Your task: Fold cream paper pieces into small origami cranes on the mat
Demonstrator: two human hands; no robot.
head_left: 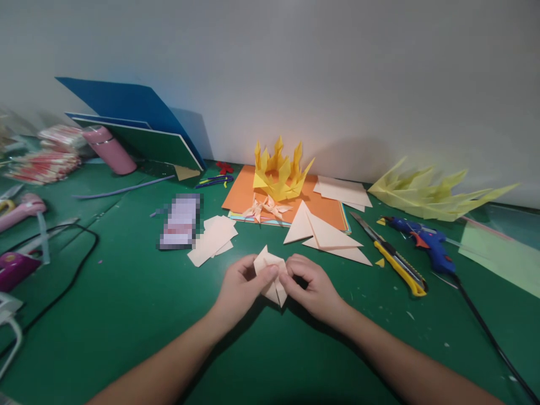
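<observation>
A small pale pink sheet of folded paper (273, 291) is held between my two hands, low over the green table. My left hand (243, 281) grips its left side, thumb pressed on the front face. From the other side my right hand (310, 282) pinches the paper's right edge, fingers curled. Just beyond lie pale pink paper triangles (333, 232), and to the left a few loose pink paper pieces (215, 239). Small folded pink paper flowers (268, 209) rest on a stack of orange paper (236, 191), in front of a yellow folded-paper crown (280, 179).
On the right lie a yellow utility knife (400, 269), a blue glue gun (430, 242) with a black cord, and a pale yellow folded-paper piece (439, 194). A phone (180, 220), a pink bottle (109, 149) and leaning blue boards (126, 101) are on the left.
</observation>
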